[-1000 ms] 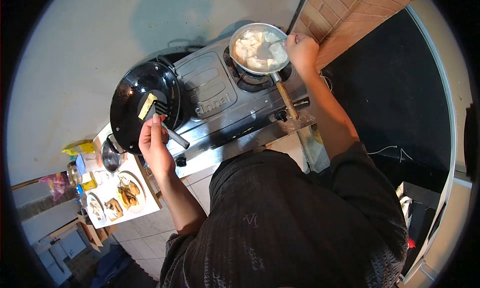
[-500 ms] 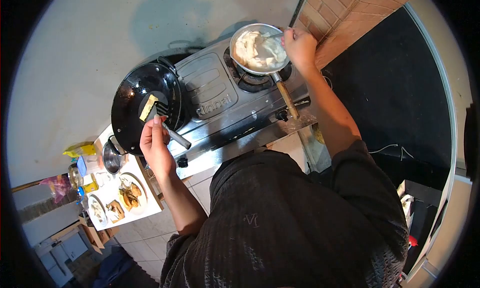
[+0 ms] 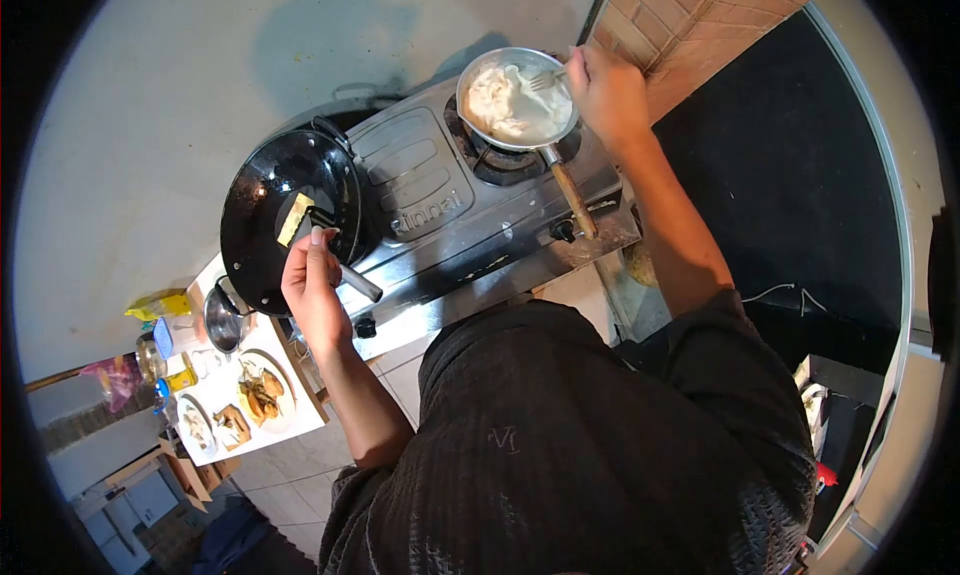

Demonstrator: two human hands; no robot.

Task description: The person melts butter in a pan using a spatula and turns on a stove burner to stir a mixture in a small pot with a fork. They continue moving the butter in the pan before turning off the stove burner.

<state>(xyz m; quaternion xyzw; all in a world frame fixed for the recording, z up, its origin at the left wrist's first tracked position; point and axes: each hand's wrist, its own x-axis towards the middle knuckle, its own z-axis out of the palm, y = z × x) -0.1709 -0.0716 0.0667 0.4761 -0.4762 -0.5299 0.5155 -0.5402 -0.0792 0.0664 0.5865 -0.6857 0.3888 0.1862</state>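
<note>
My left hand [image 3: 314, 285] is closed on a spatula [image 3: 361, 284] with a grey handle and a black slotted head. The head reaches over a black wok [image 3: 255, 245], right beside a pale yellow block of food [image 3: 294, 220]. My right hand [image 3: 612, 95] grips a fork [image 3: 543, 81], its tines over a metal saucepan [image 3: 463, 115]. Soft white food [image 3: 495, 100] in cloudy liquid fills the pan, bunched mostly on the left side. The saucepan's wooden handle [image 3: 574, 195] points toward me, below my right hand.
Both pans sit on a steel gas stove [image 3: 412, 180] against the wall. On a white side table [image 3: 255, 438] at lower left are plates of food, a metal bowl [image 3: 222, 320], jars and a yellow packet [image 3: 160, 305]. A brick surface [image 3: 690, 40] borders the stove at right.
My right hand has moved slightly right and down with the fork, whose tines now show more plainly. The white food has shifted in the saucepan. My left hand stays nearly in place.
</note>
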